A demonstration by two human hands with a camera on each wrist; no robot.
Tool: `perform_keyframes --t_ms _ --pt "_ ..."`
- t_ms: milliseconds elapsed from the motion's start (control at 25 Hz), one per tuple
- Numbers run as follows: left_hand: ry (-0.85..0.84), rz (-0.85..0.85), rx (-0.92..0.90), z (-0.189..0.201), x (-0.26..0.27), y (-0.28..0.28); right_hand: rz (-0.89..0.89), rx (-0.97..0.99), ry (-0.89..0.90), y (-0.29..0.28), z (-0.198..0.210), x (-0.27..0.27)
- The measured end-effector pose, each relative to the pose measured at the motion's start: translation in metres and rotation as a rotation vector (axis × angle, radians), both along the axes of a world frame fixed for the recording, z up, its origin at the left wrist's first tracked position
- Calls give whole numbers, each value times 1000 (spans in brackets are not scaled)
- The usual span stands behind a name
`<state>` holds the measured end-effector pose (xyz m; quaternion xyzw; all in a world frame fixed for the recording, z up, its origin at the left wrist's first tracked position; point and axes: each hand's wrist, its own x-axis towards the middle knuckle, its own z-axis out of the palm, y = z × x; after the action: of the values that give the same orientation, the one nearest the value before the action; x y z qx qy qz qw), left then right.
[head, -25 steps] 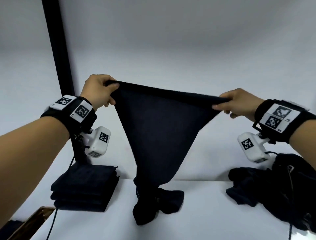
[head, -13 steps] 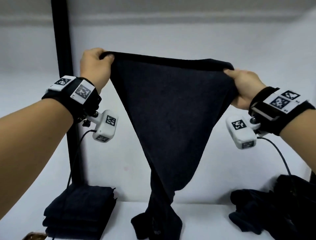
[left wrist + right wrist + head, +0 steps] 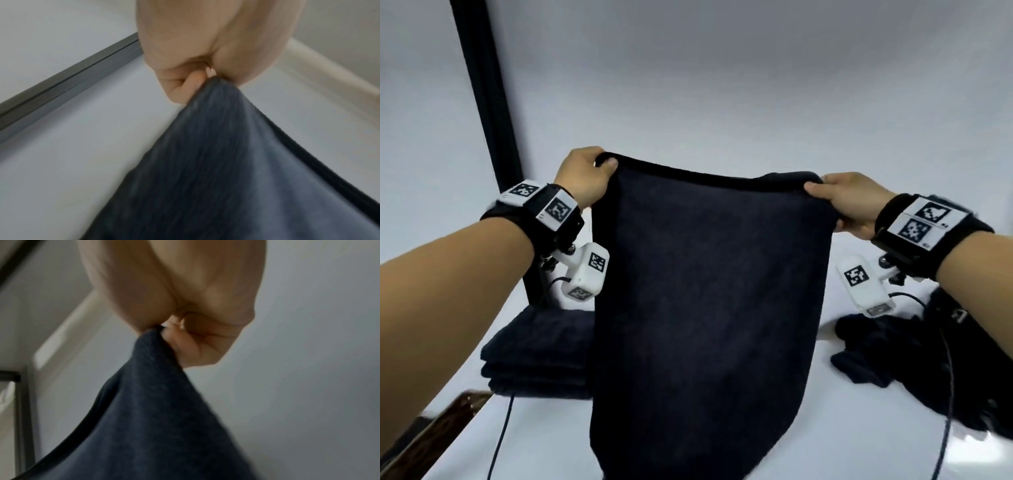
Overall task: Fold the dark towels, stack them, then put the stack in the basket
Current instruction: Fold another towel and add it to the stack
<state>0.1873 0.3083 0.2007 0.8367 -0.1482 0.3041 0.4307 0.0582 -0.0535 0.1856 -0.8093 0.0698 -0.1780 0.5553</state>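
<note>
A dark navy towel hangs spread out in the air above the white table. My left hand pinches its upper left corner and my right hand pinches its upper right corner, the top edge stretched between them. Up close, the left hand has fingers curled on the towel. In the right wrist view the right hand grips the towel the same way. A stack of folded dark towels lies on the table at the left, partly hidden by the hanging towel.
A heap of unfolded dark towels lies on the table at the right. A black post rises behind the folded stack. A brown wooden piece shows at the lower left corner. Camera cables hang from both wrists.
The towel has opened from a hanging triangle into a full flat sheet. Both hands have come down from their raised position, still holding the top corners.
</note>
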Motion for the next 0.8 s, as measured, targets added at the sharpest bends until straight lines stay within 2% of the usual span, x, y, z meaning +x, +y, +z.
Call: perform_keyframes --t_ms 160,320,400,480,560,640,680,800 --pt "244 -36 -17 -79 2 -4 48 138 142 3 -80 16" --pt "354 11 164 -160 -7 -1 115 271 304 18 -159 27" --pt "455 60 186 -193 -15 2 137 269 368 21 -190 31" --pt "570 68 296 -216 -32 4 106 90 450 20 -215 32" --pt "661 39 568 -235 -57 6 87 -330 582 15 -237 28" --pt "778 -24 737 -253 -85 8 124 -742 692 13 -250 19" --pt "849 -39 754 -261 -93 9 127 -816 728 11 -253 13" --pt "970 -48 627 -278 -97 11 126 -688 856 1 -255 0"
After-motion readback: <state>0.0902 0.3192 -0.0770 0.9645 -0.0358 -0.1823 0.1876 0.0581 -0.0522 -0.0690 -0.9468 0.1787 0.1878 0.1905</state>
